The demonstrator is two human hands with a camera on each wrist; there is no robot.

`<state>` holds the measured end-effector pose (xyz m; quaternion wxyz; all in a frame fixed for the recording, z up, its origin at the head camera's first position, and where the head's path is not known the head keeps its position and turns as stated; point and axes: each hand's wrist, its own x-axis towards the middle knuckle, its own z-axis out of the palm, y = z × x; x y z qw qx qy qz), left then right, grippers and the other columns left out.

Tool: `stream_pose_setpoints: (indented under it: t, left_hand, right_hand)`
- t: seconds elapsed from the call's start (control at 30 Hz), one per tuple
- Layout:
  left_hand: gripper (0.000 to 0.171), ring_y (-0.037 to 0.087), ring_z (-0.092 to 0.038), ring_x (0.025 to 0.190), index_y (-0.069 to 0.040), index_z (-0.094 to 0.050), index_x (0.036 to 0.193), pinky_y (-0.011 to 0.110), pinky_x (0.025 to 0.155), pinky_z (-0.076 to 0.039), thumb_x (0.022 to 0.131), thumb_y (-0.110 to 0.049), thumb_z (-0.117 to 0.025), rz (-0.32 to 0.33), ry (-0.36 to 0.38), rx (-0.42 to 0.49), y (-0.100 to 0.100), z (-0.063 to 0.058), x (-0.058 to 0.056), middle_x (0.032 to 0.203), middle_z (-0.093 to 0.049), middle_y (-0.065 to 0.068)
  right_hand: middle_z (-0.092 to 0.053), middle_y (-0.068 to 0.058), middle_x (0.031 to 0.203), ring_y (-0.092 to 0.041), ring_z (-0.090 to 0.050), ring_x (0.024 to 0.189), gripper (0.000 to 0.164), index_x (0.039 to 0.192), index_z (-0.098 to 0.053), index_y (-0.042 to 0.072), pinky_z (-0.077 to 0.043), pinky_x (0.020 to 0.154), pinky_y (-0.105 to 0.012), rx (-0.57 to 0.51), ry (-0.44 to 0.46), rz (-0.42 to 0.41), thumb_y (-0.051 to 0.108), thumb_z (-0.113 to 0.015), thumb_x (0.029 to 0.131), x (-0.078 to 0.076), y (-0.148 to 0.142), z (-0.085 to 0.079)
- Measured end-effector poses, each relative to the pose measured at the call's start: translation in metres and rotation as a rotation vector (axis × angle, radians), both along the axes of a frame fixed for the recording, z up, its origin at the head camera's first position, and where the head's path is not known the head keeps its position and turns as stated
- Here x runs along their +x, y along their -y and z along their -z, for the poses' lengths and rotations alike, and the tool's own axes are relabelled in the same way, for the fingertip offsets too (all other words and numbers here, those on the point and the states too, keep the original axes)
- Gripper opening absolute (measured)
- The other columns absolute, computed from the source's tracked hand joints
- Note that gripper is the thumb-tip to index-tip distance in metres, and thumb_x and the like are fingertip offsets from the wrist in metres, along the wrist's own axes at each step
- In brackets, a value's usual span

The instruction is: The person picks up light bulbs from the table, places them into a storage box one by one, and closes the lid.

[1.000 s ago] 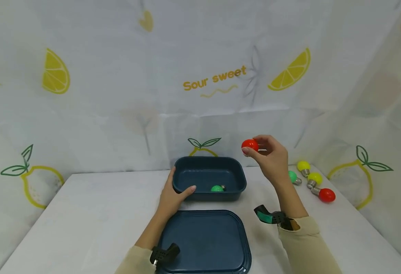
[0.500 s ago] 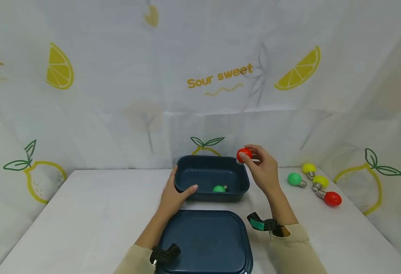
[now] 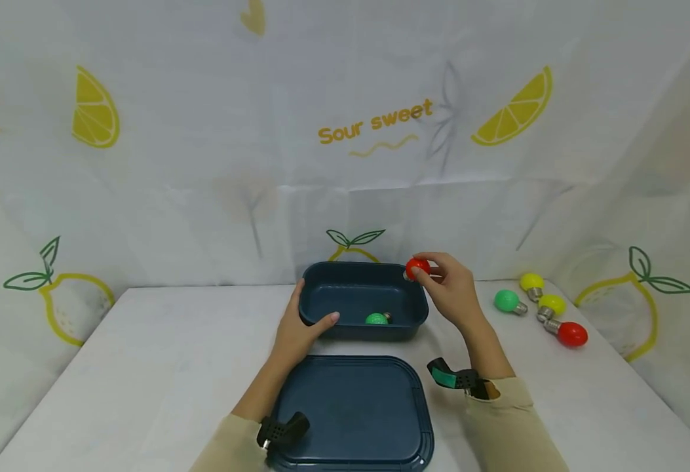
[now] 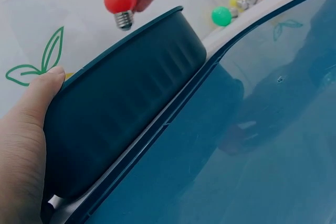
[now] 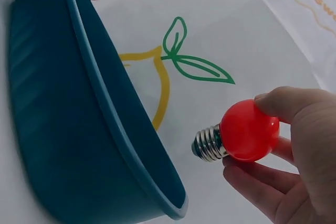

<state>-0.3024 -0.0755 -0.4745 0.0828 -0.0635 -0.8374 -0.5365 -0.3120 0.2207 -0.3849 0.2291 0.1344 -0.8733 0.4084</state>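
Between thumb and fingers, my right hand pinches a red light bulb above the right rear edge of a dark blue box. The bulb's metal screw base points down and toward the box in the left wrist view. My left hand grips the box's left end, thumb over the front rim and fingers along the outer side. Inside the box lies a green bulb, its lower part hidden by the front wall. Nearer me, the flat dark blue lid lies on the table under my left wrist.
To the right on the white table lie a green bulb, two yellow bulbs, one behind the other, and another red bulb. A white lemon-print cloth hangs behind the table.
My right hand has carried the red bulb left and down toward the box, turning its metal base downward. My left hand keeps its grip on the box.
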Motion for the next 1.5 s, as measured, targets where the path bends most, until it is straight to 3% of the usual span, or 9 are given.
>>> stream_pose_setpoints:
  t: [0.43,0.67,0.8,1.03,1.5]
  left_hand:
    - [0.103,0.038,-0.027,0.154,-0.029,-0.015,0.164,0.067,0.117,-0.03,0.084,-0.054,-0.076,0.009,-0.001,0.002,0.001,0.001,-0.001,0.169,-0.024,0.009]
    - [0.104,0.037,-0.027,0.155,-0.027,-0.015,0.164,0.066,0.118,-0.029,0.084,-0.053,-0.077,0.006,0.01,0.008,-0.001,0.001,0.002,0.169,-0.024,0.008]
    - [0.103,0.038,-0.028,0.154,-0.026,-0.016,0.164,0.067,0.117,-0.03,0.084,-0.053,-0.076,0.005,0.004,0.007,0.0,0.001,0.001,0.169,-0.025,0.009]
    - [0.104,0.037,-0.027,0.154,-0.026,-0.016,0.164,0.066,0.118,-0.029,0.084,-0.053,-0.077,0.004,0.004,0.007,0.0,-0.002,0.001,0.169,-0.025,0.009]
    - [0.103,0.036,-0.027,0.155,-0.028,-0.016,0.164,0.066,0.119,-0.029,0.084,-0.053,-0.077,0.005,0.006,0.012,-0.001,-0.002,0.001,0.169,-0.024,0.008]
  right_hand:
    - [-0.068,-0.017,0.126,-0.035,-0.073,0.096,0.046,0.128,-0.066,0.008,-0.062,0.078,-0.047,0.055,0.095,-0.037,0.026,-0.08,0.089,-0.003,0.0,0.009]
    - [-0.071,-0.015,0.125,-0.036,-0.065,0.111,0.042,0.125,-0.07,0.009,-0.055,0.091,-0.053,0.165,0.11,-0.033,0.029,-0.08,0.088,-0.003,-0.001,0.013]
    - [-0.071,-0.016,0.125,-0.035,-0.064,0.112,0.039,0.123,-0.071,0.007,-0.053,0.095,-0.056,0.227,0.127,-0.079,0.023,-0.08,0.088,-0.004,-0.001,0.014]
    - [-0.072,-0.015,0.119,-0.027,-0.066,0.099,0.038,0.121,-0.071,0.006,-0.059,0.086,-0.047,0.303,0.175,-0.162,0.017,-0.081,0.086,-0.004,0.003,0.015]
    - [-0.072,-0.014,0.114,-0.023,-0.065,0.092,0.04,0.122,-0.071,0.004,-0.058,0.079,-0.038,0.395,0.26,-0.188,0.016,-0.081,0.086,-0.004,0.006,0.017]
